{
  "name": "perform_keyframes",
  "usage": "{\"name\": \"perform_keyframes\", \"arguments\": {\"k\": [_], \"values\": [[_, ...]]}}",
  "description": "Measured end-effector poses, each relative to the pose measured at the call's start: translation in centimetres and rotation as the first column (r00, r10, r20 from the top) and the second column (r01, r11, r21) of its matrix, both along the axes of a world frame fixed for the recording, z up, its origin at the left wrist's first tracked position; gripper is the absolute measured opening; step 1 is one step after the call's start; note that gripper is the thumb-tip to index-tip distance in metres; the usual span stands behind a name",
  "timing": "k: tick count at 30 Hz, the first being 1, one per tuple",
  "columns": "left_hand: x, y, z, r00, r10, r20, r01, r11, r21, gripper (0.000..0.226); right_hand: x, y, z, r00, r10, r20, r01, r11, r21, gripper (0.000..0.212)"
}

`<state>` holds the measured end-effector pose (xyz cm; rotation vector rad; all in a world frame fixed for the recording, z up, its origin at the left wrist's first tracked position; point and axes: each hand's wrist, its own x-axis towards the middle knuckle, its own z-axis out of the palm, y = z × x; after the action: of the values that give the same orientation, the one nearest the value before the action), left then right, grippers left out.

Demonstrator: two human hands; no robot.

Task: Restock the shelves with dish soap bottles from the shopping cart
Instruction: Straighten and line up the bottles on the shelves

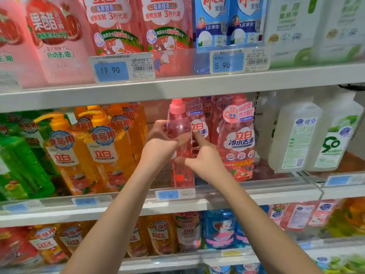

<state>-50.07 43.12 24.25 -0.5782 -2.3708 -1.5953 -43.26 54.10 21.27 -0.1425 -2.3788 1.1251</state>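
Store shelving packed w/ dish soap fills the view, and the work is on the middle shelf (217, 201), where the pink bottle (180, 123) stands upright at the front, just behind the clear lip. The left hand (164, 137) wraps its upper body from the side, fingers curled near the neck. The right hand (203, 155) braces it lower down, thumb on the front and straight forefinger up the far side, so both hands hold it and neither is free. Right of the grip, nearly touching, stands a labelled pink bottle (238, 143), w/ more of the same crowded behind the grip; left of it there's a gap, then the orange bottles (102, 151). Below the grip sits a price tag (174, 194). Cart isn't in view. Likely risks: the btl looks turned w/ no label facing out, so twisting it square could nudge the neighbour or the ones behind. If both hands let go before the base sits flat, it may tip toward the open gap or over the lip. A quick pull-back could drag it forward, too.
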Motion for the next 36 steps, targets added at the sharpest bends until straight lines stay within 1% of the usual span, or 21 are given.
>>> {"name": "perform_keyframes", "arguments": {"k": [2,3,4,5,7,8,9,11,13,15,17,18,21,22,24,26,28,30,32,34,36], "values": [[-0.2,-0.5,0.3,0.988,0.142,-0.058,-0.149,0.979,-0.136,0.066,-0.3,0.0,0.1,0.997,0.073,0.016,-0.073,0.997,0.002,0.078],[-0.2,-0.7,0.7,0.985,0.163,-0.063,-0.172,0.965,-0.197,0.067,-0.5,0.0,0.2,0.996,0.085,0.025,-0.086,0.996,0.032,0.076],[-0.3,-1.0,1.1,0.991,0.13,-0.027,-0.133,0.965,-0.226,0.065,-0.6,-0.1,0.3,0.996,0.087,0.029,-0.088,0.994,0.065,0.075],[-0.5,-1.5,1.4,0.999,0.035,0.041,-0.026,0.98,-0.196,0.062,-0.6,-0.1,0.4,0.996,0.08,0.032,-0.083,0.993,0.088,0.075],[-0.6,-2.5,1.7,0.958,-0.211,0.195,0.236,0.965,-0.116,0.064,-0.2,0.0,0.4,0.999,0.044,0.025,-0.047,0.989,0.141,0.073],[-0.7,-3.0,1.7,0.938,-0.267,0.221,0.305,0.939,-0.16,0.071,0.3,0.2,0.3,1.0,0.003,0.001,-0.003,0.983,0.182,0.067],[-0.9,-3.4,1.5,0.937,-0.267,0.224,0.316,0.923,-0.222,0.075,0.8,0.6,0.2,0.998,-0.055,-0.043,0.063,0.974,0.218,0.06],[-1.2,-3.5,1.3,0.962,-0.185,0.203,0.238,0.929,-0.282,0.067,2.0,1.9,-0.2,0.974,-0.18,-0.135,0.207,0.953,0.221,0.046],[-0.9,-2.4,0.8,0.984,-0.095,0.153,0.131,0.961,-0.245,0.058,2.8,3.5,-0.8,0.944,-0.273,-0.188,0.301,0.943,0.141,0.04],[-0.4,-1.1,0.1,0.993,-0.01,0.114,0.032,0.982,-0.187,0.059,3.3,4.6,-1.4,0.925,-0.315,-0.212,0.337,0.938,0.077,0.038],[-0.1,-0.5,-0.4,0.996,0.048,0.07,-0.032,0.976,-0.215,0.065,3.8,5.1,-1.9,0.904,-0.354,-0.241,0.377,0.925,0.055,0.039],[-0.3,-0.6,-0.6,0.997,0.031,0.072,-0.013,0.971,-0.239,0.071,4.1,5.3,-2.0,0.888,-0.393,-0.238,0.415,0.909,0.048,0.044],[-0.9,-1.8,-1.0,0.955,-0.159,0.249,0.221,0.944,-0.245,0.094,4.4,7.0,-2.6,0.858,-0.483,-0.175,0.496,0.868,0.035,0.069],[-0.9,-2.1,-1.4,0.944,-0.176,0.28,0.255,0.927,-0.276,0.097,4.4,7.8,-2.7,0.859,-0.492,-0.143,0.501,0.865,0.028,0.077],[-0.8,-2.2,-2.4,0.963,-0.107,0.246,0.186,0.928,-0.323,0.087,4.2,9.0,-3.2,0.895,-0.443,-0.061,0.442,0.897,-0.024,0.088],[-0.1,-1.6,-3.2,0.984,-0.026,0.176,0.082,0.944,-0.321,0.074,4.1,9.7,-3.5,0.934,-0.356,0.014,0.354,0.924,-0.141,0.081],[0.4,-0.8,-4.0,0.992,0.012,0.127,0.026,0.955,-0.297,0.069,4.1,10.1,-3.6,0.948,-0.318,0.022,0.317,0.93,-0.189,0.072],[0.7,0.1,-4.4,0.989,0.074,0.125,-0.037,0.959,-0.28,0.077,4.1,10.5,-3.6,0.955,-0.295,0.032,0.295,0.936,-0.192,0.071],[1.1,0.9,-4.6,0.981,0.122,0.152,-0.07,0.95,-0.306,0.084,4.1,10.8,-3.5,0.962,-0.263,0.072,0.272,0.945,-0.184,0.073],[1.4,1.6,-4.5,0.975,0.138,0.172,-0.071,0.935,-0.347,0.082,3.9,11.1,-3.7,0.96,-0.257,0.108,0.273,0.945,-0.179,0.077],[1.6,1.8,-4.4,0.978,0.145,0.15,-0.079,0.923,-0.377,0.08,3.9,11.3,-3.7,0.959,-0.262,0.111,0.279,0.943,-0.18,0.078]]}}
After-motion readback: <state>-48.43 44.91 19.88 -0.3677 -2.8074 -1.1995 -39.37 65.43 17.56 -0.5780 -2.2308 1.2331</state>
